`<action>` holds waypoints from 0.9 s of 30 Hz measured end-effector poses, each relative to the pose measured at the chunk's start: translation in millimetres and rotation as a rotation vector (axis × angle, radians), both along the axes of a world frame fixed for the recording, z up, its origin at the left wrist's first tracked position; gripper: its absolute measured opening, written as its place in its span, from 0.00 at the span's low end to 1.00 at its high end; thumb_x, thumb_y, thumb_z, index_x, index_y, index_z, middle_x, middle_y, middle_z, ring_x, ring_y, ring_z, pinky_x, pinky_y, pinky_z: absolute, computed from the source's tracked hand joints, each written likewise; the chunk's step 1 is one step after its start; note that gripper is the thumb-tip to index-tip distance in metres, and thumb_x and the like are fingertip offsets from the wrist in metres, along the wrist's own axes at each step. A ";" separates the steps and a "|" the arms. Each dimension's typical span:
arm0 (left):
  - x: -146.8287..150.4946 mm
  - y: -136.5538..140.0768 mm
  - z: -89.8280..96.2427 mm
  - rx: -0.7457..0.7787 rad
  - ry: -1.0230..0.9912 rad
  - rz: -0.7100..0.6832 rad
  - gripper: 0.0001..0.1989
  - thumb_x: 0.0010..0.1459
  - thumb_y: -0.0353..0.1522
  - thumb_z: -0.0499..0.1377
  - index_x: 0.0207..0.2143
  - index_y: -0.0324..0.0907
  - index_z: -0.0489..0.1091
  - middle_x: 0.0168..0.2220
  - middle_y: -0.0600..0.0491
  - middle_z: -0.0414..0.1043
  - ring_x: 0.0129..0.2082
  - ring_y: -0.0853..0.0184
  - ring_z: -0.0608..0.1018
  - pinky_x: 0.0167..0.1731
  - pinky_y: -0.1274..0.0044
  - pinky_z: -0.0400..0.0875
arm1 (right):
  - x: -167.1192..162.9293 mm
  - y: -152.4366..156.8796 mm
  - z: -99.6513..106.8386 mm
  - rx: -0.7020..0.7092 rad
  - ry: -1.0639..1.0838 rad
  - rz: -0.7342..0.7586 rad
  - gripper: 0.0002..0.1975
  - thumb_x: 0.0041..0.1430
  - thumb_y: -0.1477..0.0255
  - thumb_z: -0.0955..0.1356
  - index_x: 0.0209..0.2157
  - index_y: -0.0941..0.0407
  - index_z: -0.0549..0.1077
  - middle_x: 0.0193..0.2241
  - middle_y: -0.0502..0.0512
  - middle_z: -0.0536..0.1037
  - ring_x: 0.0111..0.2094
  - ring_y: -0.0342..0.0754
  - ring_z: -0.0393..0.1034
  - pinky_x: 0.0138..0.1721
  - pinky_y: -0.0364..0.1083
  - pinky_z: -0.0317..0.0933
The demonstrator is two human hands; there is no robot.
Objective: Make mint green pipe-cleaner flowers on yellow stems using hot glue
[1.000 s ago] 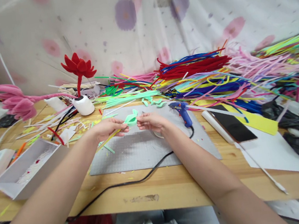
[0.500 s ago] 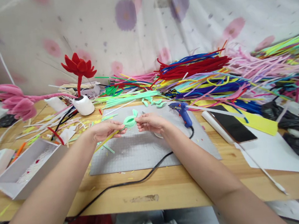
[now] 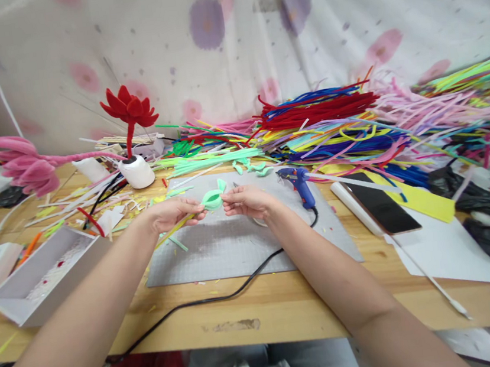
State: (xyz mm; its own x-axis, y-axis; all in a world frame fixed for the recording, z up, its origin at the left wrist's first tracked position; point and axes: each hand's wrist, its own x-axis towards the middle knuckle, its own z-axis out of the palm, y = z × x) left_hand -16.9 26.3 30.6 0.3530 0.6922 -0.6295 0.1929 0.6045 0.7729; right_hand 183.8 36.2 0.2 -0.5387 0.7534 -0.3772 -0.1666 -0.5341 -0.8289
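Above the grey cutting mat (image 3: 218,252), a mint-green pipe-cleaner flower (image 3: 212,199) with a yellow stem (image 3: 174,230) is held between both hands. My left hand (image 3: 179,211) is closed around the base of the flower and the top of its stem. My right hand (image 3: 245,201) pinches the flower's right side by a petal, fingertips pressed together. Several loose mint-green petals (image 3: 263,170) lie at the mat's back edge. A blue glue gun (image 3: 297,185) rests on the mat to the right of my right hand.
A black cord (image 3: 223,298) crosses the table front. Heaps of coloured pipe cleaners (image 3: 321,111) line the back. To the left stand a grey box (image 3: 41,309) and a red flower in a white pot (image 3: 137,174); a phone (image 3: 381,202) lies at right.
Almost nothing differs. Both hands keep their hold on the green flower, which has shifted very slightly left.
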 end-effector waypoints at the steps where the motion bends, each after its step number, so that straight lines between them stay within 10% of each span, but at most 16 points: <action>1: -0.9 0.1 -0.5 -0.001 -0.013 -0.007 0.03 0.45 0.26 0.64 0.24 0.34 0.72 0.23 0.53 0.70 0.22 0.77 0.72 0.19 0.88 0.67 | 0.4 -0.2 0.1 0.004 0.005 0.008 0.10 0.55 0.79 0.66 0.20 0.63 0.69 0.16 0.51 0.72 0.19 0.37 0.67 0.25 0.38 0.67; 7: -11.4 -1.5 -4.0 -0.047 -0.157 -0.047 0.02 0.47 0.26 0.62 0.27 0.34 0.71 0.23 0.53 0.69 0.20 0.78 0.71 0.16 0.90 0.65 | 11.5 2.0 3.3 0.087 0.010 0.069 0.11 0.50 0.68 0.70 0.23 0.61 0.69 0.19 0.50 0.72 0.20 0.38 0.67 0.24 0.39 0.65; 18: -26.2 -0.6 -19.3 -0.123 -0.377 -0.039 0.03 0.50 0.26 0.59 0.29 0.34 0.69 0.24 0.54 0.66 0.20 0.79 0.70 0.14 0.92 0.65 | 5.5 -3.1 6.0 0.645 0.000 -0.159 0.14 0.49 0.59 0.68 0.27 0.56 0.67 0.23 0.47 0.67 0.19 0.36 0.57 0.18 0.37 0.52; 27: -10.3 -3.4 -12.0 -0.118 -0.187 -0.010 0.02 0.49 0.26 0.60 0.28 0.35 0.70 0.23 0.54 0.67 0.18 0.79 0.69 0.14 0.91 0.64 | 5.5 -8.8 10.7 1.208 -0.438 -0.077 0.09 0.57 0.66 0.64 0.37 0.53 0.73 0.35 0.53 0.64 0.40 0.44 0.59 0.42 0.45 0.57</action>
